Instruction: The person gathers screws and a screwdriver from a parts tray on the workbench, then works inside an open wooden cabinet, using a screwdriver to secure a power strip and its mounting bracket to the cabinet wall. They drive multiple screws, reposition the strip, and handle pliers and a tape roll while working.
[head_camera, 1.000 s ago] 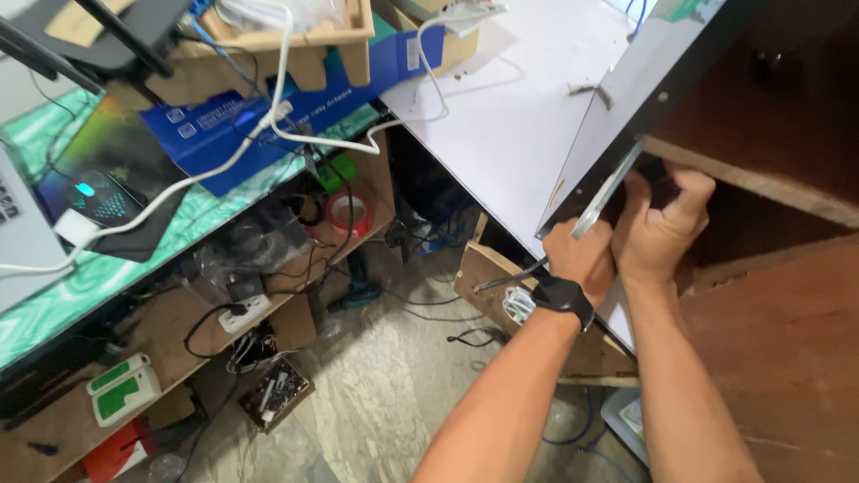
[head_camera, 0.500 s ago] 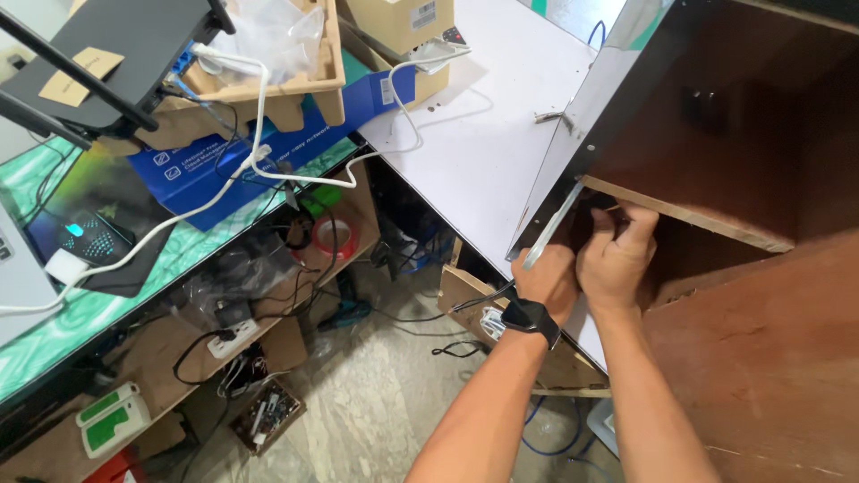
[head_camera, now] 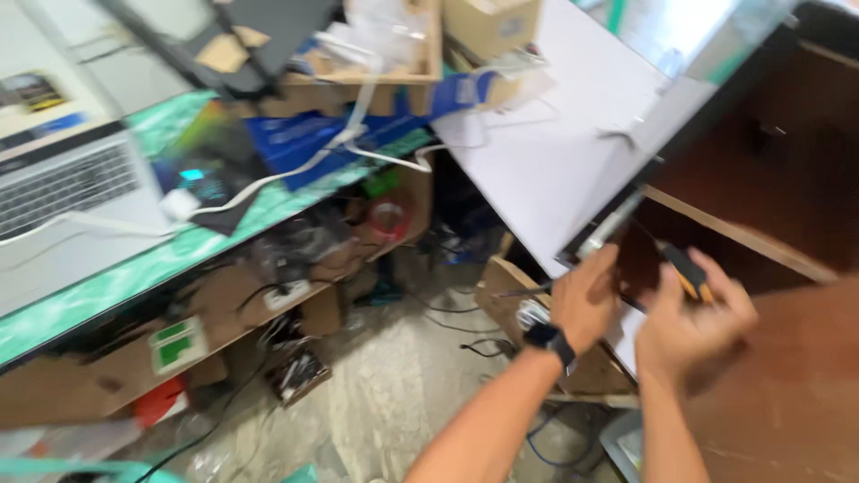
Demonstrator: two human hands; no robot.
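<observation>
The picture is blurred by motion. My left hand [head_camera: 586, 302], with a black watch on its wrist, is curled against the lower edge of a large white flat panel [head_camera: 546, 152] that leans on a dark wooden cabinet [head_camera: 769, 170]. A grey metal strip [head_camera: 616, 224] runs along that edge just above the fingers. My right hand [head_camera: 693, 324] is close beside the left one and grips a tool with a yellow and black handle [head_camera: 687, 272]. A thin dark rod [head_camera: 519, 291] sticks out leftward from my left hand.
A green-topped bench [head_camera: 134, 273] on the left carries a laptop [head_camera: 63, 188], a blue box [head_camera: 295, 143], white cables and cardboard boxes [head_camera: 492, 22]. Under it lie a power strip [head_camera: 286, 293], wires and clutter. A brown wooden board [head_camera: 787, 394] is at the lower right.
The view has swung, so the hands sit lower and further right in it. My right hand has drawn back from the panel's edge, and the yellow and black handle now shows.
</observation>
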